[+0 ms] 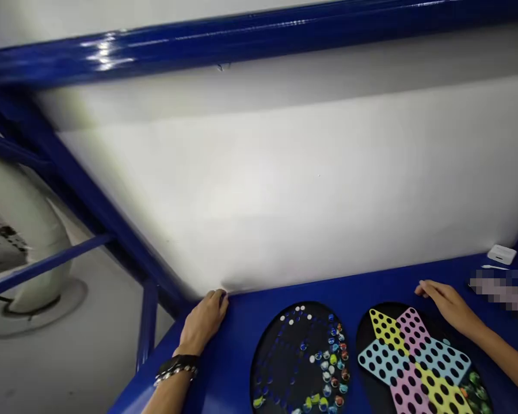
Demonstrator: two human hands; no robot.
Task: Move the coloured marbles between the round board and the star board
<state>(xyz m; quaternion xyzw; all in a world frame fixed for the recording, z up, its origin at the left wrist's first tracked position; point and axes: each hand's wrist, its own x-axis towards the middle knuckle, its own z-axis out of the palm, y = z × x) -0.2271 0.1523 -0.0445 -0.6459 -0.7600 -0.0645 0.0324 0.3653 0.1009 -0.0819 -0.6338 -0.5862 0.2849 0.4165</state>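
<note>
My left hand [206,321] rests on the blue tabletop close to the white wall. Its fingers are loosely bent, with no object visible in them. A dark bracelet and a beaded band circle that wrist. My right hand [444,300] is above the far side of a star-shaped board [410,362], its fingers relaxed and partly curled around nothing visible. The board has yellow, pink and blue sections full of round holes and lies on a black round tray [365,325]. Between my hands, a second black round tray [280,351] carries glass marbles [332,359] and several small white pieces.
Green marbles [478,388] sit beside the star board. A small white box [501,253] stands at the back right, near a thin white stick [495,267] and a pixelated patch. A blue metal frame [242,40] borders the wall [285,172].
</note>
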